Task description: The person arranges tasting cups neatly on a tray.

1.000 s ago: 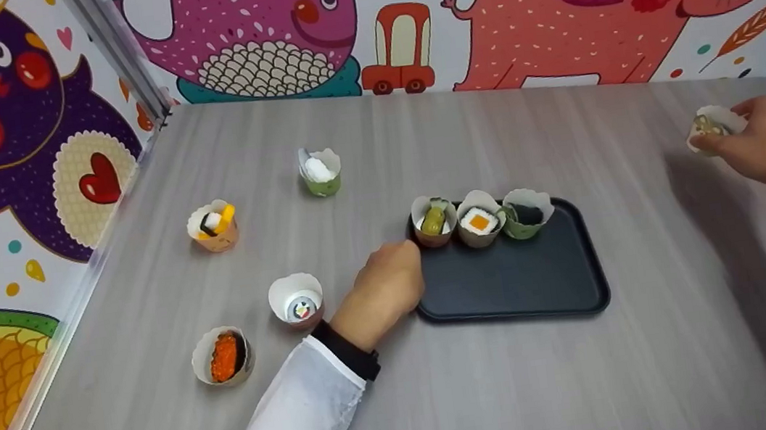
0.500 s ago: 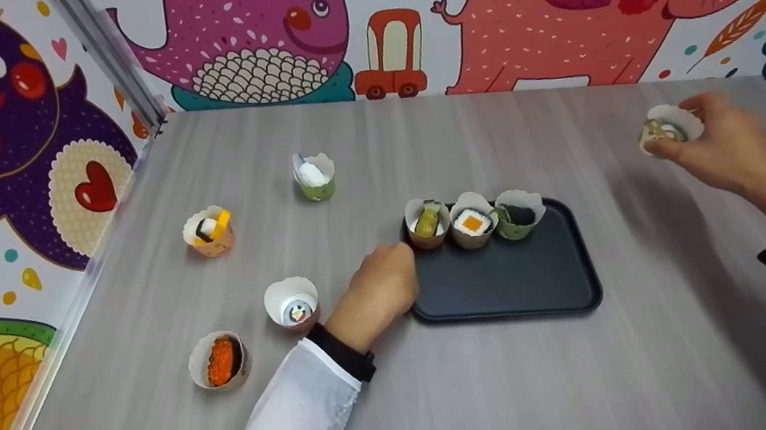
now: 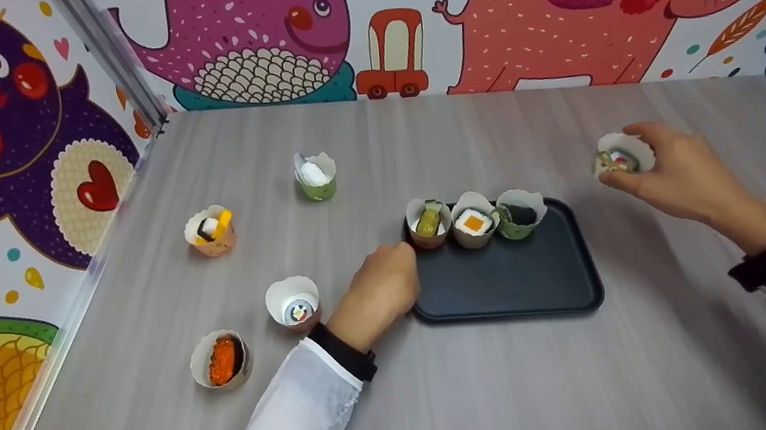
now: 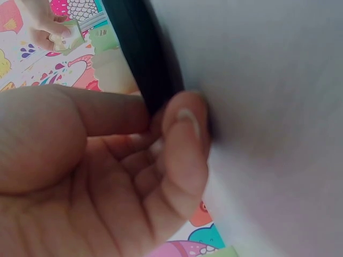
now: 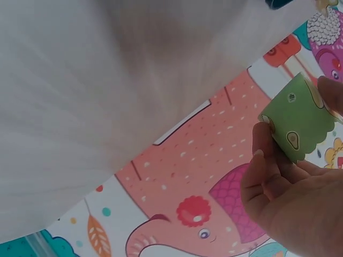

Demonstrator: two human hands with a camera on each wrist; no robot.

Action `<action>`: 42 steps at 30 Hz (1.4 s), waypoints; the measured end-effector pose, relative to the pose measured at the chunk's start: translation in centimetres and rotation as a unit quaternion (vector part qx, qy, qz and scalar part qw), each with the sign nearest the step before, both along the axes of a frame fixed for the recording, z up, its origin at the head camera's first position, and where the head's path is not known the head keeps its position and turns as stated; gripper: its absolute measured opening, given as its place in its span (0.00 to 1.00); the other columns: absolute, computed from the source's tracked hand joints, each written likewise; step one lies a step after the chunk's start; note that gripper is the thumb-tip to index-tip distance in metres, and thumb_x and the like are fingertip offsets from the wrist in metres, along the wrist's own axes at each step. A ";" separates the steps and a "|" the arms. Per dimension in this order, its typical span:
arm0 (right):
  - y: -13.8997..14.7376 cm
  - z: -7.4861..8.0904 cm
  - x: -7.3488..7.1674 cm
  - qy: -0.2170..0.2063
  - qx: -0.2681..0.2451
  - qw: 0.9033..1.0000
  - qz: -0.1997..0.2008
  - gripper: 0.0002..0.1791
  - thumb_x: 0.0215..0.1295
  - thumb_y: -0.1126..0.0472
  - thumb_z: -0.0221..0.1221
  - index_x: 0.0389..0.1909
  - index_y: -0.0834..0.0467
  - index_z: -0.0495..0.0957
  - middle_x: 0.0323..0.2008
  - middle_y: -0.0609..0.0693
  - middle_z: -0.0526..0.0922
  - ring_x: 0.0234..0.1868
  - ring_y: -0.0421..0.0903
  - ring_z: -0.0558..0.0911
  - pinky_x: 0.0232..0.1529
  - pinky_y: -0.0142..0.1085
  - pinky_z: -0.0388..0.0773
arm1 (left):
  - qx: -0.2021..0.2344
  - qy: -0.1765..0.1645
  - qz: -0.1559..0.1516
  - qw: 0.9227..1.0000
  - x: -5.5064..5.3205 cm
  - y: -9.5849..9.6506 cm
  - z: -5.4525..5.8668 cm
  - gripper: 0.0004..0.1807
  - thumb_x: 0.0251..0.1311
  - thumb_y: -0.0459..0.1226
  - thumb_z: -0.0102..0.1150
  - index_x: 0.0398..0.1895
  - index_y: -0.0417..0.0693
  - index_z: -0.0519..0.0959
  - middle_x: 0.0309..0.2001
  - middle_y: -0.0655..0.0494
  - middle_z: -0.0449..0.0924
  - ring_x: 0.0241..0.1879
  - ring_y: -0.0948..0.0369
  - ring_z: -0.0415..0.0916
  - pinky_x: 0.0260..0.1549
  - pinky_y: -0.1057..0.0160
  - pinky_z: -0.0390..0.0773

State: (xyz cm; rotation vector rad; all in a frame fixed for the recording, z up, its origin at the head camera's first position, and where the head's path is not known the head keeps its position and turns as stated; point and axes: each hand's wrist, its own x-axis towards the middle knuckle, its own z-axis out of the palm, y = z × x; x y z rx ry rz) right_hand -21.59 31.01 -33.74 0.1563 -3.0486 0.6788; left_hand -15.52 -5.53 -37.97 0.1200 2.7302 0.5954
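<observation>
My left hand [image 3: 381,285] pinches the left edge of a dark tray [image 3: 509,287]; in the left wrist view the thumb and curled fingers meet at the rim of the tray [image 4: 142,53]. Along the tray's far side stand three paper cups with toy sushi: a yellow-green piece [image 3: 430,220], a white one with an orange square [image 3: 473,222] and a dark one [image 3: 520,214]. Right of the tray, above the table, my right hand [image 3: 677,171] holds a paper cup [image 3: 621,158] with a small roll in it. The right wrist view shows that cup [image 5: 300,120] as green with avocado prints.
Left of the tray stand several more cups: one with orange roe sushi [image 3: 224,359], one with a round roll [image 3: 294,302], one with a yellow-topped piece [image 3: 211,230] and a green one with white filling [image 3: 317,177]. Cartoon-printed walls [image 3: 478,35] bound the back and left.
My right hand has carried its cup leftward, closer to the tray. The left hand stays at the tray's edge, and the tray and other cups keep their places.
</observation>
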 end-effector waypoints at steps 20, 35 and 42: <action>-3.3 -2.4 1.9 0.026 -0.026 0.993 0.111 0.36 0.64 0.53 0.73 0.65 0.67 0.71 0.45 0.63 0.83 0.37 0.54 0.80 0.34 0.42 0.77 | -0.002 0.005 0.000 1.000 0.1 -0.2 -0.1 0.08 0.67 0.25 0.57 0.44 0.37 0.84 0.46 0.40 0.85 0.43 0.49 0.83 0.40 0.48 0.83; -4.2 -3.3 1.9 -0.006 -0.023 0.991 0.134 0.35 0.65 0.54 0.73 0.66 0.67 0.71 0.45 0.62 0.84 0.39 0.53 0.80 0.38 0.46 0.77 | -0.004 0.006 -0.002 1.000 0.1 0.0 -0.1 0.08 0.67 0.25 0.58 0.44 0.36 0.84 0.49 0.40 0.85 0.46 0.48 0.84 0.43 0.49 0.83; -4.3 -3.4 1.9 -0.008 -0.017 0.990 0.139 0.34 0.64 0.55 0.72 0.65 0.67 0.71 0.44 0.61 0.84 0.38 0.53 0.79 0.36 0.45 0.76 | -0.007 0.004 0.000 1.000 0.0 0.1 0.0 0.09 0.68 0.25 0.57 0.46 0.36 0.83 0.50 0.39 0.85 0.47 0.48 0.84 0.44 0.48 0.83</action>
